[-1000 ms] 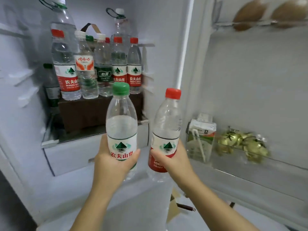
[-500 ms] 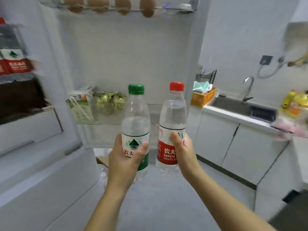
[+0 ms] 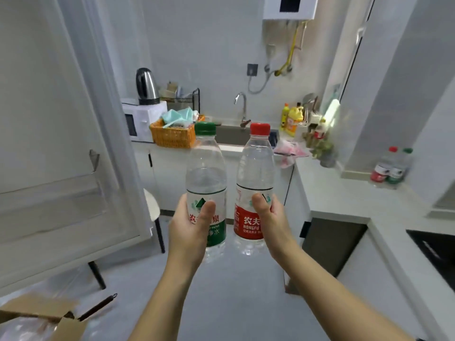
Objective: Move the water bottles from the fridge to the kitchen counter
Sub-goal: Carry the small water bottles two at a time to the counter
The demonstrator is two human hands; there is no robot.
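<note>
Turned from the fridge door, we now face the kitchen. Our left hand [image 3: 189,225] wraps the green-capped bottle [image 3: 206,178] and our right hand [image 3: 270,217] the red-capped bottle [image 3: 256,168], both upright, nearly full and in mid-air. We judge this the carrying step. Next we should set them on the counter [image 3: 344,198], beside the two bottles [image 3: 390,166] standing there. The orange basket [image 3: 172,137] holds teal cloths.

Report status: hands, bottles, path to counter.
Left hand grips green-cap bottle, right hand grips red-cap bottle. Both upright, not yet on counter. Bare floor ahead; two bottles on counter.

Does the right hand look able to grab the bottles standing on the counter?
Probably not: the right hand grips the red-capped bottle, and the counter bottles stand well beyond it, though nothing blocks the way.
</note>
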